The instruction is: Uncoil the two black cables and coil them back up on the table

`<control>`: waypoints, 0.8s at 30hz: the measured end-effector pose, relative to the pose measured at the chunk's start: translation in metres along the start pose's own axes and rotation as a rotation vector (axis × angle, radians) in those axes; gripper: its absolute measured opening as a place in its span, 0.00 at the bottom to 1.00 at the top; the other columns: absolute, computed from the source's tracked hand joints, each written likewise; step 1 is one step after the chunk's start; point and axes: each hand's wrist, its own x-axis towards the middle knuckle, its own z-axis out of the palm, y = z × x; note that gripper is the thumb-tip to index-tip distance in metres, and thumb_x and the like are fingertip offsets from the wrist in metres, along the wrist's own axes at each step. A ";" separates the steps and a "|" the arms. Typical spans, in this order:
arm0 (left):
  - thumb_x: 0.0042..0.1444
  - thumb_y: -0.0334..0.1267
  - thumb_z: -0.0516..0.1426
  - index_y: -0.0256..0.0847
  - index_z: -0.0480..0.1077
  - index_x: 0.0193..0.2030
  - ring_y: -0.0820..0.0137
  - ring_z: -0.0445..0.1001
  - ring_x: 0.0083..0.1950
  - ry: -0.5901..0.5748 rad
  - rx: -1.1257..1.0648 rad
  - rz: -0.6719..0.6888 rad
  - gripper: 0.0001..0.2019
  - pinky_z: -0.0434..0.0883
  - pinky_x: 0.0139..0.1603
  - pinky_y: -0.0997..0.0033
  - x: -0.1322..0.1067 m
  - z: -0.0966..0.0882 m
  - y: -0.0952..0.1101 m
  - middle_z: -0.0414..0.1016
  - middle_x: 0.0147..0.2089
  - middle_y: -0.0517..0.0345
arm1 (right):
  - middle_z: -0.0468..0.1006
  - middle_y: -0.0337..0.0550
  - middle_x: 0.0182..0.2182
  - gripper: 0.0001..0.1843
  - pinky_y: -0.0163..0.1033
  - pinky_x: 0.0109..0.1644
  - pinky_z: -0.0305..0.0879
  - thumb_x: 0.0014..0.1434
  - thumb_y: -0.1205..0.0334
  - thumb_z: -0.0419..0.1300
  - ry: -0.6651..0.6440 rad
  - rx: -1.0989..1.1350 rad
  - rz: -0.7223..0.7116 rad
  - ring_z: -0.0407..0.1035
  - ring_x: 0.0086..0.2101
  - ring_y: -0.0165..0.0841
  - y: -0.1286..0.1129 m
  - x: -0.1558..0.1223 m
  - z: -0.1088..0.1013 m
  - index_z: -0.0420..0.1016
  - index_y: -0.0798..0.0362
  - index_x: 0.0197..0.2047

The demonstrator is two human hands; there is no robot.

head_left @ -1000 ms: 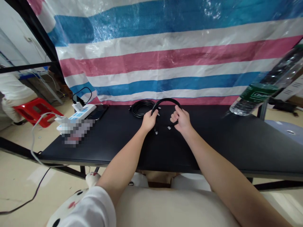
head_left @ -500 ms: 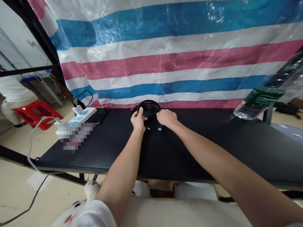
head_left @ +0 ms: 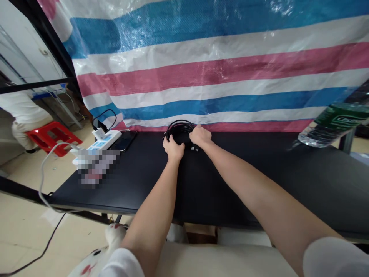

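**Two hands on the black cables**

Two hands rest on one pile of coiled black cables [head_left: 181,132] at the far edge of the black table [head_left: 259,173]. The left hand [head_left: 173,147] curls its fingers around the near side. The right hand [head_left: 200,136] presses down on top, fingers bent. Left of the cables lie one phone [head_left: 124,141] and one power strip [head_left: 104,139]. A striped sheet [head_left: 219,69] hangs behind. A second ago, the hands held one coil up.

Black cable coil [head_left: 179,130] — blue-pink-white striped tarp [head_left: 201,69].
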 end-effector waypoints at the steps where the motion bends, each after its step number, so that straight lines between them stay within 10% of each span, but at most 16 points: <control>1: 0.43 0.30 0.63 0.38 0.67 0.56 0.51 0.52 0.71 -0.007 0.030 -0.002 0.29 0.57 0.68 0.55 0.000 0.000 0.001 0.58 0.68 0.37 | 0.73 0.64 0.52 0.24 0.46 0.50 0.66 0.61 0.65 0.51 0.059 -0.010 -0.047 0.70 0.51 0.45 0.003 -0.001 0.003 0.66 0.63 0.60; 4: 0.45 0.30 0.61 0.35 0.69 0.52 0.52 0.55 0.71 -0.002 0.057 0.016 0.24 0.59 0.67 0.58 0.001 0.002 0.000 0.60 0.66 0.35 | 0.69 0.57 0.58 0.21 0.50 0.57 0.61 0.64 0.61 0.49 0.157 -0.041 -0.336 0.62 0.57 0.46 0.013 -0.005 0.012 0.70 0.54 0.57; 8: 0.47 0.31 0.59 0.37 0.70 0.48 0.54 0.60 0.68 0.018 0.025 0.021 0.18 0.59 0.66 0.58 0.002 0.001 -0.002 0.66 0.61 0.37 | 0.70 0.50 0.58 0.19 0.56 0.63 0.54 0.63 0.49 0.52 -0.075 -0.097 -0.568 0.48 0.65 0.48 0.025 -0.010 0.019 0.76 0.49 0.50; 15: 0.51 0.34 0.57 0.44 0.66 0.42 0.54 0.58 0.66 0.214 -0.012 -0.150 0.11 0.60 0.63 0.51 -0.003 -0.017 0.007 0.65 0.60 0.46 | 0.69 0.54 0.57 0.25 0.59 0.64 0.53 0.60 0.41 0.54 -0.120 -0.118 -0.554 0.42 0.67 0.49 0.054 -0.030 0.012 0.73 0.50 0.51; 24: 0.50 0.32 0.57 0.44 0.65 0.35 0.55 0.61 0.63 0.121 0.015 -0.127 0.06 0.60 0.62 0.55 -0.016 -0.020 0.015 0.67 0.56 0.47 | 0.72 0.55 0.54 0.24 0.60 0.63 0.56 0.59 0.43 0.54 -0.050 -0.172 -0.503 0.46 0.67 0.51 0.150 -0.048 -0.016 0.75 0.52 0.49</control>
